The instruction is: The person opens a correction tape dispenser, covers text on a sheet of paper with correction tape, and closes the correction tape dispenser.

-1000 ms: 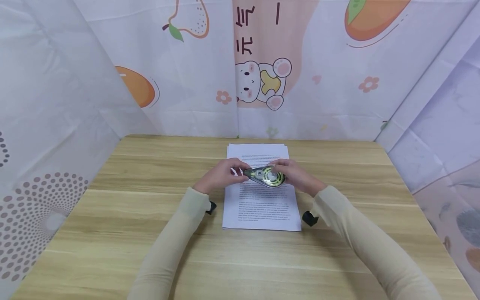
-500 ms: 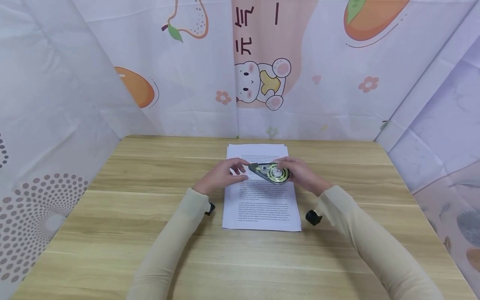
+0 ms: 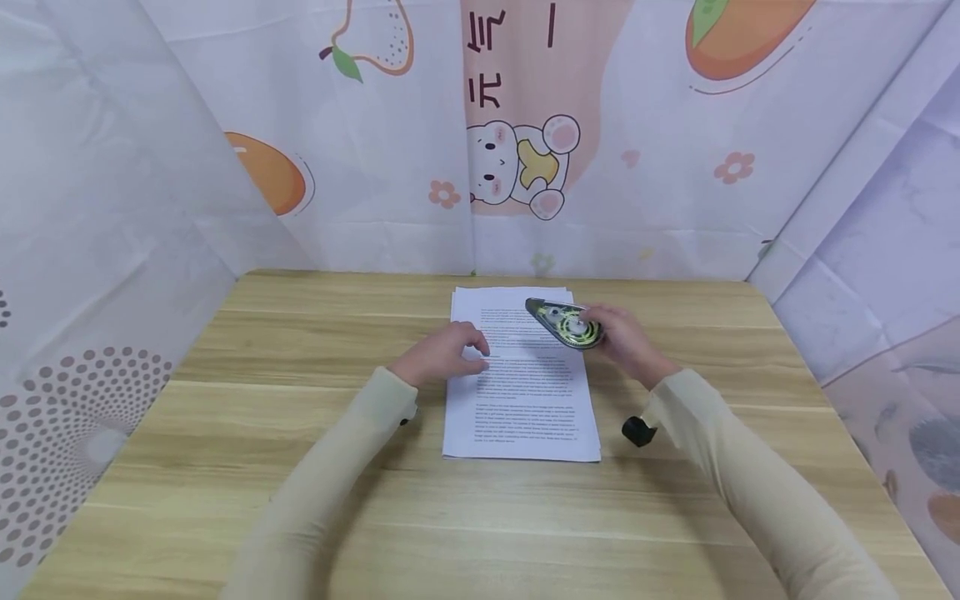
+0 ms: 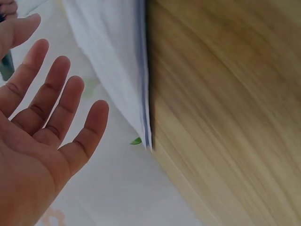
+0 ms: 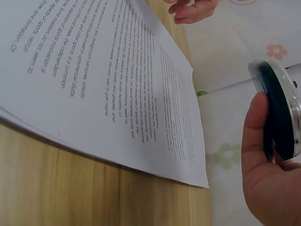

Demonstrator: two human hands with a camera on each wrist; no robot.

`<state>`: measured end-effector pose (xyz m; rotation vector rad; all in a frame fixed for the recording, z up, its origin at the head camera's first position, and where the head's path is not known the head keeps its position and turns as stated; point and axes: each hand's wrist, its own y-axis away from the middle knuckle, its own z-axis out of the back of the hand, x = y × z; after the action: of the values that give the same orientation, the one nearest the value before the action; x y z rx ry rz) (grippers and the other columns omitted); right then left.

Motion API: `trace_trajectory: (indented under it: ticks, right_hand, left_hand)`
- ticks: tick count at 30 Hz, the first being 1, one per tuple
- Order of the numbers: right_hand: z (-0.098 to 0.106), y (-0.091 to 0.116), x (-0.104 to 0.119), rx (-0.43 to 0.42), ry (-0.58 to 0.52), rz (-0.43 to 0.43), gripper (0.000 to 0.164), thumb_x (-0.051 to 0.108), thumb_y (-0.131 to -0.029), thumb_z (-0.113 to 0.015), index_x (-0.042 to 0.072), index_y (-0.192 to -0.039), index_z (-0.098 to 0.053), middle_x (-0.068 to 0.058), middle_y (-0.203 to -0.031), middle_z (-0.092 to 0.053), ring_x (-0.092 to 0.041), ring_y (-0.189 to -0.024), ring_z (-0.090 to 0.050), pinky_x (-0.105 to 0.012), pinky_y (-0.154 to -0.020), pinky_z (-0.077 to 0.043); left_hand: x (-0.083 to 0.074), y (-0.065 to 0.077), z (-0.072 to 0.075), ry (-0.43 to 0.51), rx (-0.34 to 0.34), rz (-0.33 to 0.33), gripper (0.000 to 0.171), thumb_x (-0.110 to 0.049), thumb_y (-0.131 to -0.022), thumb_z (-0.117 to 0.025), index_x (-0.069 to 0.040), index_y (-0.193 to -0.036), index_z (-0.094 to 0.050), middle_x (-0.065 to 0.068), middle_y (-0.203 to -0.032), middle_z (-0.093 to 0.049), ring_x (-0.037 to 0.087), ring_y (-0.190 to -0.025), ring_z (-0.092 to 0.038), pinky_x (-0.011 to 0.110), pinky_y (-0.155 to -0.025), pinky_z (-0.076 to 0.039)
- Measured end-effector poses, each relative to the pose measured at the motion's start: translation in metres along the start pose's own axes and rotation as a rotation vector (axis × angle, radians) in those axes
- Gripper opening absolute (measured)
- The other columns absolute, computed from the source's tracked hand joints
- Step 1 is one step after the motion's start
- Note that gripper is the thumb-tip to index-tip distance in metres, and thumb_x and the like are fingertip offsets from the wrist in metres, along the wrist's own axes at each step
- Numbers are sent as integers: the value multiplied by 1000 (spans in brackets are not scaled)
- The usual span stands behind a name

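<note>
My right hand [image 3: 626, 340] grips a correction tape [image 3: 567, 323] by its wide round end, and its narrow tip points to the upper left over the paper. In the right wrist view the dark, clear-edged side of the correction tape [image 5: 281, 110] shows between thumb and fingers. Over the left edge of the printed sheets [image 3: 517, 417] hovers my left hand [image 3: 446, 354], fingers loosely bent and holding nothing. The left wrist view shows that hand [image 4: 51, 117] with spread fingers and a bare palm, beside the edge of the paper stack [image 4: 110, 56].
The sheets lie stacked on a wooden table [image 3: 300, 333]. A patterned white curtain [image 3: 637, 167] hangs behind the table's far edge, with more cloth at both sides. A black wrist-worn piece [image 3: 638, 432] sits under the right cuff.
My left hand has let go of the correction tape's narrow end and drawn slightly back. My right hand has carried the correction tape right and away from me.
</note>
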<state>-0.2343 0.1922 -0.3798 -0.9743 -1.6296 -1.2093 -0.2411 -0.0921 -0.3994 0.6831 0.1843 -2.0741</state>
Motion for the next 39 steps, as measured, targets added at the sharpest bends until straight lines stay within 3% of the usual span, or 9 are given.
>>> trace_trajectory:
  ticks: [7, 14, 19, 22, 27, 29, 39]
  right_hand:
    - [9, 0, 2, -70, -16, -11, 53, 9, -97, -40, -9, -143, -23, -9, -115, -43, -4, -85, -57, -16, -75, -50]
    - [18, 2, 4, -93, -118, 0, 54, 8, -97, -40, -8, -144, -18, -8, -113, -43, -5, -87, -57, -15, -78, -50]
    - [23, 7, 6, -142, -200, -11, 56, 7, -97, -40, -4, -146, -17, -6, -113, -41, -5, -88, -56, -14, -77, -50]
    - [26, 8, 7, -164, -257, -20, 51, 6, -96, -42, -3, -143, -25, -7, -113, -41, -6, -88, -56, -15, -76, -50]
    - [33, 7, 6, -195, -347, -36, 53, 6, -96, -42, -1, -144, -20, -6, -114, -40, -6, -88, -56, -16, -75, -51]
    - [35, 7, 6, -204, -362, -46, 60, 7, -96, -41, -1, -148, -11, -5, -114, -39, -6, -89, -55, -16, -76, -51]
    - [48, 7, 4, -230, -388, -67, 64, 7, -96, -41, 2, -149, -5, -4, -114, -39, -6, -92, -53, -17, -77, -51]
  left_hand:
    - [3, -2, -1, -80, 48, -37, 16, -20, -84, -66, -10, -97, -69, 3, -102, -63, 18, -93, -52, 32, -86, -43]
    - [8, -4, -4, -129, 67, -38, 14, -17, -84, -65, -9, -95, -69, 5, -101, -63, 18, -92, -53, 33, -88, -44]
    - [10, -5, -5, -128, 77, -44, 15, -17, -83, -66, -9, -95, -69, 5, -102, -63, 18, -93, -54, 34, -89, -45]
    - [11, -5, -5, -132, 85, -50, 15, -17, -83, -66, -8, -96, -68, 6, -101, -63, 18, -92, -53, 34, -88, -45]
    - [15, -7, -8, -133, 87, -55, 15, -15, -81, -66, -7, -95, -68, 5, -96, -61, 18, -87, -51, 33, -84, -44]
    - [17, -7, -9, -135, 84, -54, 15, -15, -81, -66, -8, -94, -68, 5, -94, -60, 17, -85, -49, 32, -82, -43]
    - [15, -5, -9, -132, 96, -41, 16, -12, -79, -67, -6, -94, -68, 5, -92, -58, 17, -83, -48, 31, -79, -41]
